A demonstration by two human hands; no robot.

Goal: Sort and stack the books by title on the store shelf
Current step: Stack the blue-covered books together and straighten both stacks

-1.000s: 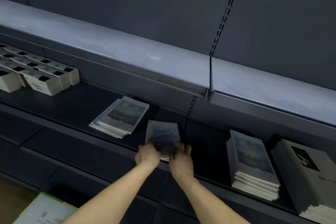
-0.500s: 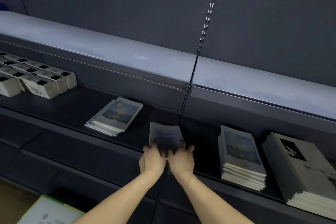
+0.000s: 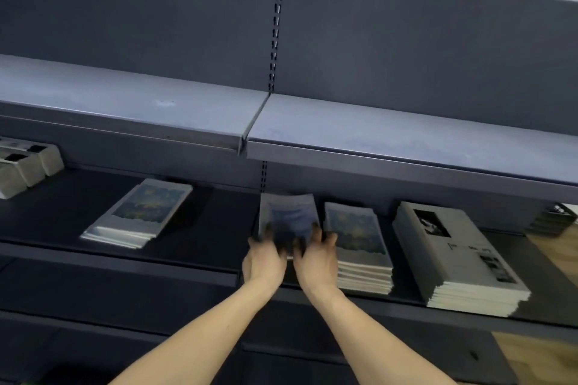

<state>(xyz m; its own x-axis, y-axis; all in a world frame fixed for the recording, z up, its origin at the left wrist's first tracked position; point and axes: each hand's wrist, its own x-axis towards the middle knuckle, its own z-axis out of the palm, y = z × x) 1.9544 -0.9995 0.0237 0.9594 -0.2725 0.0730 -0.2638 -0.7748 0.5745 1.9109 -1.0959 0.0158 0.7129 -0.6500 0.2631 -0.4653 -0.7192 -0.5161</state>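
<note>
Both hands carry book point(image 3: 289, 217) rightward, now just beside tall matching stack point(image 3: 358, 241) on shelf point(image 3: 200, 228). Left hand point(image 3: 264, 261), right hand point(image 3: 316, 259): fingers clamped on near edge. Cover blue, blurred.

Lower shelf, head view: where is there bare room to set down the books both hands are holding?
Widest bare patch: dark lower shelf between the slanted painting-cover stack and the held books. Another lies between the white boxes and that stack. Crowded to the right: left hand, right hand, the tall painting-cover stack and the grey photo-cover stack sit close together.
</note>
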